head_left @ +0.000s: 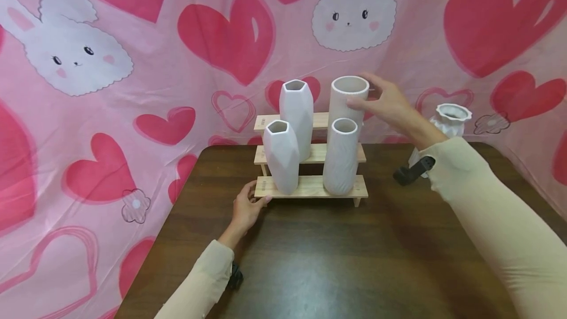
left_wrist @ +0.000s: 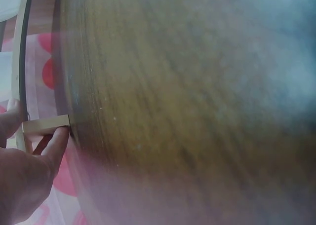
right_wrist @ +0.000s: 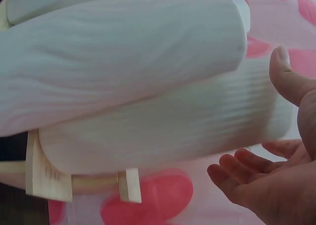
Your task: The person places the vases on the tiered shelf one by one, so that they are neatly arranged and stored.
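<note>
A three-step wooden stand (head_left: 311, 186) holds several white vases on the table. My left hand (head_left: 245, 209) grips the left end of its lowest step, the thumb at the board and fingers at a short leg (left_wrist: 47, 125). Around the top of the tall ribbed vase (right_wrist: 173, 124) at the back right, my right hand (head_left: 390, 105) is spread with loose fingers, thumb on the near side; a gap shows between palm and rim in the right wrist view. A shorter vase with a wavy surface (head_left: 341, 161) stands in front, hiding the ribbed vase's lower part.
Two faceted vases, a front one (head_left: 282, 159) and a back one (head_left: 297, 112), stand on the stand's left side. A white vase with a ruffled rim (head_left: 452, 117) is at the table's right rear, partly behind my right forearm. A pink heart-print cloth (head_left: 155, 87) hangs behind the table (head_left: 310, 260).
</note>
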The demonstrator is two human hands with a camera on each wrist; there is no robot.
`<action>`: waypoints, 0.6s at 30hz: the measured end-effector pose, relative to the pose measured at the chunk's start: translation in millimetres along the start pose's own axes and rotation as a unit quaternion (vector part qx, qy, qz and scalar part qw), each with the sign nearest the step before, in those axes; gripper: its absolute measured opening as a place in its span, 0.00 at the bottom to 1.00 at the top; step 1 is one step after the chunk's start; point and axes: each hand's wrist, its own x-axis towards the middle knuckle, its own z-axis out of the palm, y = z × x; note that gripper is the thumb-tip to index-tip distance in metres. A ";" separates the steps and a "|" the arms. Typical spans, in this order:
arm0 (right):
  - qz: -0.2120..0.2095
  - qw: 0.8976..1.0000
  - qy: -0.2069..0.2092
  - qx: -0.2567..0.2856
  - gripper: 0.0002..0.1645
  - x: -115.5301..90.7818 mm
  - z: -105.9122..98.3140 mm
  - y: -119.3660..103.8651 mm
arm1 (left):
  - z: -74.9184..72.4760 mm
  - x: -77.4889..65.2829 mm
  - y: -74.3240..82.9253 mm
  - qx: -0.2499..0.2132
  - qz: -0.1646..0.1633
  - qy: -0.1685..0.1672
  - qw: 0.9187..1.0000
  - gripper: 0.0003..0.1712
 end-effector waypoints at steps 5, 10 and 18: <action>0.022 1.000 -0.003 -0.010 0.48 -9.1 -14.1 8.2 | -0.1 0.3 -0.4 0.008 0.000 0.003 1.000 0.35; 0.041 0.999 0.000 -0.028 0.49 -19.1 -30.3 22.2 | -0.6 -1.0 0.9 0.019 0.000 0.007 1.000 0.35; 0.047 0.997 0.022 -0.049 0.46 -35.2 -56.9 42.6 | 0.4 -2.1 -0.2 0.023 0.004 0.011 1.000 0.36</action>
